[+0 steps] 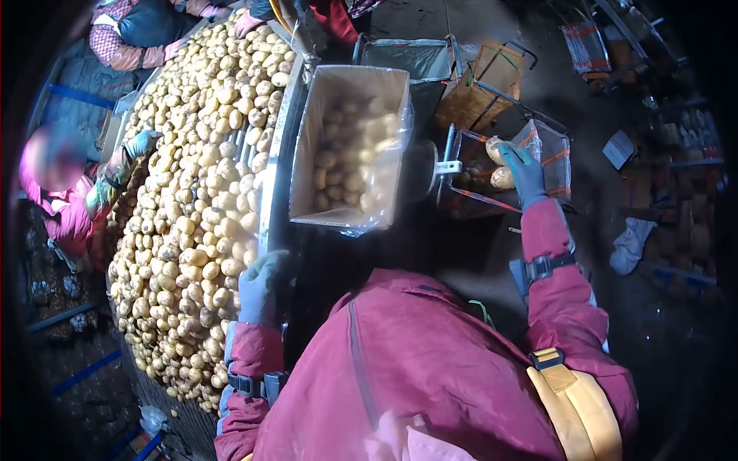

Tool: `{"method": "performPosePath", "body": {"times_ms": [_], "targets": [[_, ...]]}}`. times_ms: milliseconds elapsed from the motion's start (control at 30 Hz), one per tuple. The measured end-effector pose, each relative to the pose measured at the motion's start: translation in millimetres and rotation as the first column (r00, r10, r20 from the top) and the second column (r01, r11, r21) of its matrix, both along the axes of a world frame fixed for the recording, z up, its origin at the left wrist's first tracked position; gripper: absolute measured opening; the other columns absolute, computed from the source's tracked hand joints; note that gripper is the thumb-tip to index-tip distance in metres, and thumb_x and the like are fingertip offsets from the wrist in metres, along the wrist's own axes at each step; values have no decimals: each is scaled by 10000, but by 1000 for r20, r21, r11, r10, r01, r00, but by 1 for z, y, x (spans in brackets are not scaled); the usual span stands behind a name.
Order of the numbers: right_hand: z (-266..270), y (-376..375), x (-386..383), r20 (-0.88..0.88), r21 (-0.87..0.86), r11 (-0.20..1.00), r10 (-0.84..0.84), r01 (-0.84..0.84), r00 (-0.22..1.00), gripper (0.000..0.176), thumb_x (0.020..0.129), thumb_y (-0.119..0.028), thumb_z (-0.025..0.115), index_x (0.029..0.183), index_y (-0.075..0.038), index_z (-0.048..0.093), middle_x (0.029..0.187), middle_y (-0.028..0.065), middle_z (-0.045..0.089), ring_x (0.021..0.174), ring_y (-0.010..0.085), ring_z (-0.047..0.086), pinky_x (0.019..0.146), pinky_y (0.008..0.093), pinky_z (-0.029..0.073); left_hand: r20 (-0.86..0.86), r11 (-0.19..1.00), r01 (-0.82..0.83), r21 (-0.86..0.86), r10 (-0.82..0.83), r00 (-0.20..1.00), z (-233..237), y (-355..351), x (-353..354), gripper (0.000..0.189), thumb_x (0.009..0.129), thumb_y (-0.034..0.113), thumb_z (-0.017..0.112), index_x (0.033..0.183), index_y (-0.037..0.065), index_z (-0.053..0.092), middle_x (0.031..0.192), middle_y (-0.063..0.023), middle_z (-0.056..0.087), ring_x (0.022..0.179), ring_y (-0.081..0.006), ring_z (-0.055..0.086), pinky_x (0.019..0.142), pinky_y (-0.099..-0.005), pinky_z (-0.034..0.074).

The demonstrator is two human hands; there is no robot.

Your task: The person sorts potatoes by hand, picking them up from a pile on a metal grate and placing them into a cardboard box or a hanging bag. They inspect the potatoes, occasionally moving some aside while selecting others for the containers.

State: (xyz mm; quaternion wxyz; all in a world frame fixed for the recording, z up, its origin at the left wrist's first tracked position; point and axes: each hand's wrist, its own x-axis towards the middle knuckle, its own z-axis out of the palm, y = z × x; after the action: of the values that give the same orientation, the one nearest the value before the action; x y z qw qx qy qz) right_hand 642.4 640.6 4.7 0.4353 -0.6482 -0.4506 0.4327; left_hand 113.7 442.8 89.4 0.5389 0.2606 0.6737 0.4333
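Note:
My right hand (524, 175), in a grey-blue glove, is closed around potatoes (502, 178); two pale ones show at its fingers. It is above a framed mesh bag (550, 146) with orange stripes. My left hand (260, 288), gloved alike, is by the near right edge of the sorting table (278, 180). Its fingers look curled, and whatever they may hold is hidden. A large heap of potatoes (192, 246) covers the table. Beyond my left hand stands a carton (304, 165) lined with clear plastic, partly filled with potatoes.
Across the table a co-worker in pink (73, 219) reaches into the heap; another person's sleeve (115, 50) shows at the far end. A green-lined frame (407, 58) and a brown box (488, 84) stand beyond the carton. On the floor at right lies a pale bag (633, 246).

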Motion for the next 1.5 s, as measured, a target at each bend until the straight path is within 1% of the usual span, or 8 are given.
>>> {"method": "performPosePath", "body": {"times_ms": [100, 200, 500, 767, 1133, 1233, 1333, 1500], "targets": [[-20, 24, 30, 349, 153, 987, -11, -46, 937, 407, 987, -351, 659, 1153, 19, 696, 1037, 90, 716, 965, 172, 677, 851, 338, 530, -10, 998, 14, 56, -14, 1000, -5, -4, -5, 304, 993, 202, 610, 1091, -61, 726, 1019, -102, 751, 961, -157, 688, 882, -291, 536], [7, 40, -5, -19, -123, 992, -15, 12, 1000, 440, 993, -395, 633, 1134, 15, 704, 1012, 98, 727, 940, 181, 685, 807, 321, 539, -87, 996, 42, 80, -35, 996, -13, -14, -24, 321, 1003, 229, 611, 1072, -60, 734, 1027, -104, 758, 995, -163, 693, 906, -308, 534], [24, 65, -209, -112, -61, 900, 423, -431, 899, 489, 1031, -486, 543, 1098, -41, 736, 1013, 87, 748, 659, 167, 697, 603, 275, 558, -273, 967, -224, 122, 250, 929, -27, -96, -92, 254, 971, 92, 573, 1160, 9, 720, 1143, -78, 732, 1074, -160, 671, 912, -311, 532], [71, 6, -401, -329, -178, 571, 733, -801, 596, 356, 1042, -371, 580, 1125, -65, 742, 777, 67, 724, 445, 107, 558, 405, 216, 416, -359, 601, -760, 249, 786, 504, 3, -235, -174, 279, 1009, 289, 647, 1073, 53, 782, 1025, -43, 763, 921, -123, 698, 794, -276, 544], [95, -105, -562, -364, -321, 63, 913, -945, 184, 350, 1006, -320, 582, 1060, -16, 747, 795, 125, 752, 474, 126, 611, 436, 234, 454, -767, 839, -541, 56, 383, 514, -39, -264, -199, 469, 886, 259, 736, 1318, 95, 657, 1271, -167, 658, 1087, -285, 672, 948, -367, 536], [89, -128, -583, -408, -290, -67, 911, -955, 60, 389, 1018, -368, 585, 1098, -22, 742, 772, 84, 730, 440, 108, 585, 426, 223, 454, -951, 894, -443, -71, 73, 300, -72, -244, -205, 541, 855, 309, 725, 1350, 114, 626, 1315, -190, 628, 1140, -367, 640, 995, -424, 508], [74, -148, -598, -471, -330, -149, 882, -932, 26, 399, 1010, -391, 617, 1084, -23, 753, 768, 55, 715, 467, 97, 582, 435, 233, 469, -896, 863, -502, -57, 178, 408, -78, -244, -209, 573, 838, 308, 709, 1370, 122, 603, 1307, -198, 629, 1183, -426, 596, 1032, -461, 473], [69, -176, -611, -623, -290, -301, 780, -908, -59, 430, 1018, -423, 585, 1246, -68, 668, 921, 37, 731, 656, 149, 659, 537, 291, 555, -38, 603, -797, -39, 796, 605, -21, -240, -205, 468, 930, 274, 680, 1342, 59, 626, 1143, -55, 687, 918, -116, 643, 763, -272, 546]]}}
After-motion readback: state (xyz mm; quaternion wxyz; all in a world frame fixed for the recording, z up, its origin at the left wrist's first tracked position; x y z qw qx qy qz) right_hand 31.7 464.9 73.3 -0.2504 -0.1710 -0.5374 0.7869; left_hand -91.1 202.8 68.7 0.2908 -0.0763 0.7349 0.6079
